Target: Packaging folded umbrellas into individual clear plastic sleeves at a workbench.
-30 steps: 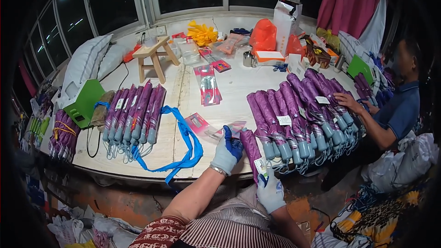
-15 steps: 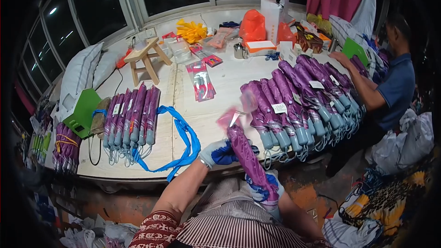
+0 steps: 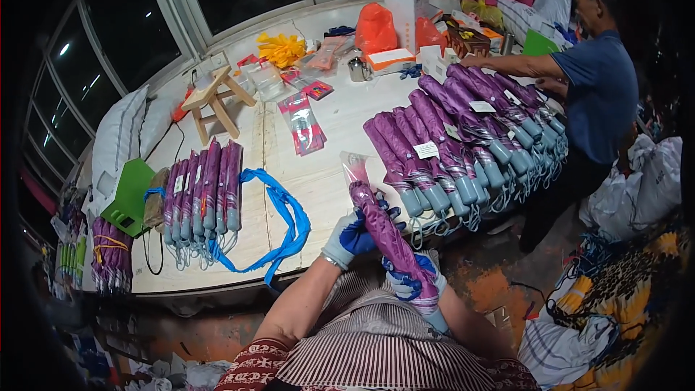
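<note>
A folded purple umbrella [image 3: 381, 223] with a grey handle slants in front of my striped apron, its handle end toward me. A clear plastic sleeve [image 3: 354, 167] sticks out past its far end. Around the upper part of the umbrella curl the fingers of my left hand [image 3: 350, 237], in a white and blue glove. Lower down, near the handle, my right hand [image 3: 411, 279] grips it in a matching glove. To the right on the table lies a layered pile of similar purple umbrellas [image 3: 434, 145], grey handles toward me, several bearing white tags.
More umbrellas [image 3: 210, 185] lie in a row at left, beside a blue strap [image 3: 293, 221] and a green box [image 3: 130, 195]. Printed pink packets [image 3: 301, 124], a wooden stool [image 3: 217, 101] and a metal cup [image 3: 358, 69] are farther back. A person [image 3: 601, 94] stands at right, reaching over the table.
The blurred pink-and-clear plastic at the umbrella's far end now shows as a still, clear sleeve. Both hands stay on the umbrella. The person at right has turned and reaches farther in; my view has shifted right.
</note>
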{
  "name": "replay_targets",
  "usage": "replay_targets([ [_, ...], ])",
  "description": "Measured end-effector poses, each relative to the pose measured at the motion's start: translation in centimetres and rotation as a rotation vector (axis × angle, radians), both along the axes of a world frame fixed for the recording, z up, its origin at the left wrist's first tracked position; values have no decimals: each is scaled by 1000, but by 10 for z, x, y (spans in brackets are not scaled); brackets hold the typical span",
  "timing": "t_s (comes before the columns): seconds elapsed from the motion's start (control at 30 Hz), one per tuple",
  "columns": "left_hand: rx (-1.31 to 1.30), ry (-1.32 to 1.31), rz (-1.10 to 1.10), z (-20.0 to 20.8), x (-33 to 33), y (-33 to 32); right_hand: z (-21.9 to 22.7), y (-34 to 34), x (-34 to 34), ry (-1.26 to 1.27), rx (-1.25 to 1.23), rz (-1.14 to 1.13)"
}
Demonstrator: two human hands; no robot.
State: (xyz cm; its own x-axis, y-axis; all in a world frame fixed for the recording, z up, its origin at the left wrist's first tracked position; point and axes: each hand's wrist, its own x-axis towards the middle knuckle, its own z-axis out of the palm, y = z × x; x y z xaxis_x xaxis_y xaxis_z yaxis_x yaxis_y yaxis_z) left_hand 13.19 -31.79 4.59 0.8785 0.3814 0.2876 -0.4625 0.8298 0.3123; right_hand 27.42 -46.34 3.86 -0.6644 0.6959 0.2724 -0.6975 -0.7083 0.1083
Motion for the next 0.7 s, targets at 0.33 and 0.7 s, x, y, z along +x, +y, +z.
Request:
replay_targets([
  [0.33,101,431,304,18,2,-7,8,6,6,-1607,164,-704],
  [0.7,-295,463,301,16,12,1,28,7,4,-920,121,-207],
])
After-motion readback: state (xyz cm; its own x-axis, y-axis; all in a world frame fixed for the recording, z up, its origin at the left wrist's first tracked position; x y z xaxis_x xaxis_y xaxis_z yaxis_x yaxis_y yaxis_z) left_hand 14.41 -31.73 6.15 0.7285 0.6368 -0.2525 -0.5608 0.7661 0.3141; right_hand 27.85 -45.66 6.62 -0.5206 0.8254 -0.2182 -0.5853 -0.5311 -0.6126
